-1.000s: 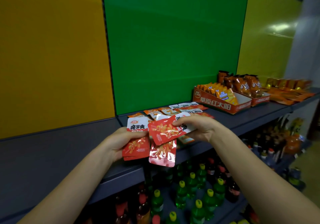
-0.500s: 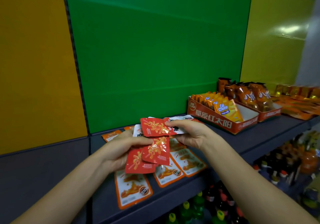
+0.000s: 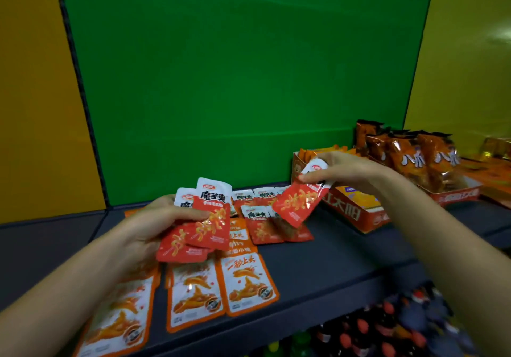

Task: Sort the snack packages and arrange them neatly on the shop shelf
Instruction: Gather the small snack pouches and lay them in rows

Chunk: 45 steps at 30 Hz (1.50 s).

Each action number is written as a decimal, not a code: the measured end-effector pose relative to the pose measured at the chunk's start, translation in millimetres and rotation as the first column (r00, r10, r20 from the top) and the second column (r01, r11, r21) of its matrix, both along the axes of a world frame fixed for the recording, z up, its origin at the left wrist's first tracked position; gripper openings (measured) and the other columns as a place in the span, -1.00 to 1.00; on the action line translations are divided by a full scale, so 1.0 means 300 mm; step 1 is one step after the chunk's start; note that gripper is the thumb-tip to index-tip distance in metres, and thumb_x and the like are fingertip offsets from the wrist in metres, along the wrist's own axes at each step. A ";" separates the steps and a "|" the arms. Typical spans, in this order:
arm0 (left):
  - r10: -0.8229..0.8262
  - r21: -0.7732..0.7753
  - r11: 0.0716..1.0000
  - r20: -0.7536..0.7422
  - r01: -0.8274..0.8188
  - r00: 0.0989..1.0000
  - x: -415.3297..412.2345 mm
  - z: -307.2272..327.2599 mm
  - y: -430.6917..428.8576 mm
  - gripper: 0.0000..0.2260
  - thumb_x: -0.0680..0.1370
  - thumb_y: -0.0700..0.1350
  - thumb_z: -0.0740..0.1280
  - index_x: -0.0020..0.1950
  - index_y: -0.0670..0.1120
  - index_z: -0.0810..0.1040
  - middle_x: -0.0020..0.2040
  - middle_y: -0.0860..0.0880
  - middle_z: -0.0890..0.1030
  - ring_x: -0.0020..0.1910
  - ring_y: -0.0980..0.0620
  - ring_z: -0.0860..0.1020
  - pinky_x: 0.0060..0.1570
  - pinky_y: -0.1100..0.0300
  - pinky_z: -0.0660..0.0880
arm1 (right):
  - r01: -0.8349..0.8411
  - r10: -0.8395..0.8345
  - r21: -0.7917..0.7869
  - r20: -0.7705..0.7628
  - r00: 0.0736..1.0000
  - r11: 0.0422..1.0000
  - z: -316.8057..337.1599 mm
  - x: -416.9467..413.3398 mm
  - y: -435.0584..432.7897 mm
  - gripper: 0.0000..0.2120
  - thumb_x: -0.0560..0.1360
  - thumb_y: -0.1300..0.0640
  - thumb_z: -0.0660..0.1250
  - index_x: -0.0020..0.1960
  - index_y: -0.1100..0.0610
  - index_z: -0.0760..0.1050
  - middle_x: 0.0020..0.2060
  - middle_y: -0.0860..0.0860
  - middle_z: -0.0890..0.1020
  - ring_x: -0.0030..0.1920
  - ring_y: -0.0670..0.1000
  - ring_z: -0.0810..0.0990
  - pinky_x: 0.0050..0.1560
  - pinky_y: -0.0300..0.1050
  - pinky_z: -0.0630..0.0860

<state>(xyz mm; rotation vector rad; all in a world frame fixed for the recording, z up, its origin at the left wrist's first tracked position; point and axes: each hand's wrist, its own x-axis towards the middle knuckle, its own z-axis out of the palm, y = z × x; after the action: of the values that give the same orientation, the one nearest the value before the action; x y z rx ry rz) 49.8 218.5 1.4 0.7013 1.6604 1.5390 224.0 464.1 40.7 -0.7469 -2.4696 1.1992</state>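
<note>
Red sachets (image 3: 204, 226) fan in the left hand (image 3: 154, 226); the right hand (image 3: 340, 171) pinches one sachet (image 3: 300, 202) apart, likely for shelf (image 3: 345, 262) placement.

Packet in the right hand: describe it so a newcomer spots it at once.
Below the green panel, an orange display box stands on the grey shelf. In front of it the right hand pinches one red-and-white packet by its white top. It hangs alone, tilted; other packets lie flat or overlap in the left hand.

I'm in a shop: grey shelf (image 3: 345, 262) with snack packs (image 3: 246, 282), display boxes (image 3: 356, 213), and bottles (image 3: 387, 326) racked below.
</note>
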 end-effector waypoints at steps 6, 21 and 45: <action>0.082 0.016 0.997 0.010 -0.082 0.997 0.093 -0.015 0.111 -0.83 0.45 -0.38 0.33 0.00 -0.22 0.55 -0.38 -0.14 0.67 -0.52 -0.02 0.62 -0.52 0.17 0.57 | -0.309 0.206 0.198 0.414 0.887 0.930 -0.022 -0.037 0.171 -0.80 0.47 0.03 0.38 -0.01 0.15 0.51 -0.09 0.01 0.64 -0.03 0.00 0.61 -0.02 -0.18 0.54; 0.313 -0.029 0.949 0.007 -0.313 0.950 0.226 -0.035 0.213 -0.71 0.40 -0.32 0.42 0.07 -0.17 0.46 -0.40 -0.13 0.68 -0.50 -0.04 0.63 -0.53 0.15 0.56 | -0.599 0.242 0.435 0.635 0.733 0.672 -0.101 -0.191 0.262 -0.46 0.44 -0.03 0.40 0.37 0.06 0.36 0.25 0.01 0.47 0.23 0.06 0.49 0.20 -0.11 0.45; 0.310 0.052 0.948 0.063 -0.314 0.948 0.316 -0.078 0.265 -0.85 0.48 -0.19 0.39 0.01 -0.17 0.49 -0.39 -0.11 0.66 -0.56 0.04 0.60 -0.57 0.22 0.53 | -0.305 0.295 -0.071 -0.123 0.947 0.950 -0.244 0.070 -0.009 -0.72 0.54 -0.02 0.26 -0.22 0.17 0.41 -0.29 0.11 0.57 -0.32 -0.10 0.48 -0.26 -0.30 0.35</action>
<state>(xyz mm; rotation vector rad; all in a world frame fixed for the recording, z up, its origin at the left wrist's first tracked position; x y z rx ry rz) 144.7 297.9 -22.0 0.4362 1.7516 1.8201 245.1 461.2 -32.3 -0.3177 -2.5122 1.4222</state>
